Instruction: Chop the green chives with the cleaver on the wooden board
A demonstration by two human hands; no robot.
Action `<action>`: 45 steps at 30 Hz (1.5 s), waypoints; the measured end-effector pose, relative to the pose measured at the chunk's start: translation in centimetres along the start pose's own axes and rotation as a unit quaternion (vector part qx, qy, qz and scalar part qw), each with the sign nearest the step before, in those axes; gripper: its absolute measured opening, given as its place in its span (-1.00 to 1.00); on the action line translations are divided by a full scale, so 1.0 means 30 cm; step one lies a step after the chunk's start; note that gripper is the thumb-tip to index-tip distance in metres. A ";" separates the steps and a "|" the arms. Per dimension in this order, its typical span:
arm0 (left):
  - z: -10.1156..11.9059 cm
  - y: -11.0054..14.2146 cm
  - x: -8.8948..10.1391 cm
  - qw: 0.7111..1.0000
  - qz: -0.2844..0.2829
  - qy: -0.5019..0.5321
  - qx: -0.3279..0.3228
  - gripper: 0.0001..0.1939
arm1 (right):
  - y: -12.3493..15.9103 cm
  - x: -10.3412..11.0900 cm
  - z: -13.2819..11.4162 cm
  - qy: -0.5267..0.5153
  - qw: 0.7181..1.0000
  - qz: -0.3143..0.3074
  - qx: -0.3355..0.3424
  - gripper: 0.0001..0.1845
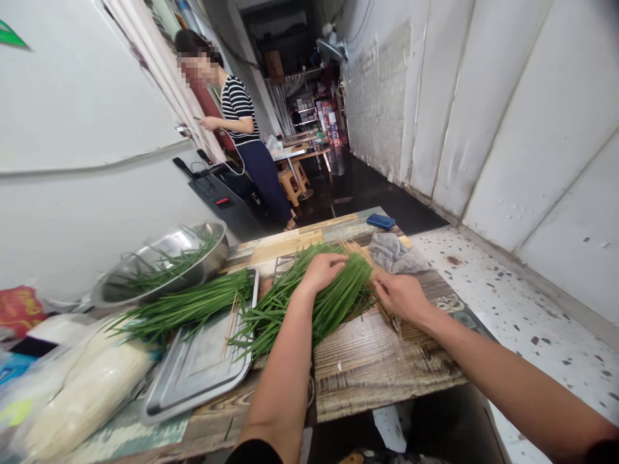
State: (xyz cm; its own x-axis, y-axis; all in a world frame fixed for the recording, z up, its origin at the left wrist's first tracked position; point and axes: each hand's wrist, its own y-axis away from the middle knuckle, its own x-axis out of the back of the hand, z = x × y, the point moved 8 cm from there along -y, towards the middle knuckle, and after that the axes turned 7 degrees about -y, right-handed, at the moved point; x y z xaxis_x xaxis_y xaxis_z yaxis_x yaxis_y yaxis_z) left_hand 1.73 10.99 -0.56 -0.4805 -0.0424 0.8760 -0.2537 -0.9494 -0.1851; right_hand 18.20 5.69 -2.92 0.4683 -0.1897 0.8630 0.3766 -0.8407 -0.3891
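Note:
My left hand (325, 272) lies over a pile of long green chives (345, 303) on the wooden-patterned table, fingers stretched out flat across the leaves. Just right of the pile, my right hand (405, 298) is closed at a bundle of thin bamboo skewers (387, 312); its fingertips are partly hidden, so how many it grips cannot be told. Left of the pile stands a metal tray (198, 386). Across its far part lie more chives (193, 306) in a neat row, with a few loose skewers (231, 325) beside them.
A steel bowl (220, 248) with loose greens stands at the far left, behind a plastic-wrapped pale bundle (91, 380). A grey cloth (394, 252) and a blue box (381, 222) lie near the far right edge. Beyond the table, a person in a striped top (238, 106) stands holding something small.

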 end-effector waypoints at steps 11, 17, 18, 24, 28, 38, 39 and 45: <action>-0.126 0.030 0.065 0.997 0.008 0.012 0.079 -0.83 | 0.001 0.003 -0.001 0.016 1.000 -0.006 -0.010 -0.67; -0.150 0.023 0.068 0.996 0.023 0.011 0.086 -0.83 | 0.001 0.008 -0.003 0.013 1.000 -0.004 -0.008 -0.67; -0.148 0.023 0.069 0.996 0.028 0.009 0.088 -0.84 | 0.001 0.008 -0.003 0.013 1.000 -0.001 -0.007 -0.67; -0.093 0.006 0.053 0.992 0.077 0.015 0.101 -0.81 | 0.004 0.016 -0.011 -0.006 1.000 0.024 0.017 -0.65; -0.061 -0.017 0.030 0.987 0.113 0.043 0.102 -0.77 | 0.003 0.020 -0.013 -0.010 0.999 0.024 0.020 -0.65; -0.069 -0.027 -0.003 0.969 0.129 0.160 0.135 -0.79 | 0.004 0.021 -0.016 -0.015 0.999 0.025 0.027 -0.63; -0.066 -0.027 -0.003 0.969 0.131 0.161 0.134 -0.79 | 0.004 0.022 -0.016 -0.016 0.999 0.024 0.027 -0.63; -0.071 -0.027 -0.006 0.963 0.142 0.178 0.144 -0.80 | 0.001 0.021 -0.015 -0.020 0.999 0.019 0.022 -0.63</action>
State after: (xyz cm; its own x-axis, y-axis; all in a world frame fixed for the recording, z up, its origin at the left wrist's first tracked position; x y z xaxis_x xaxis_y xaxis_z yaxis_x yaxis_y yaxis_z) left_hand 0.23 12.42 -1.51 -0.7672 -0.2524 0.5896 0.1491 -0.9643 -0.2188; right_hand 18.16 5.32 -2.24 0.5141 -0.2005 0.8339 0.3921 -0.8098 -0.4364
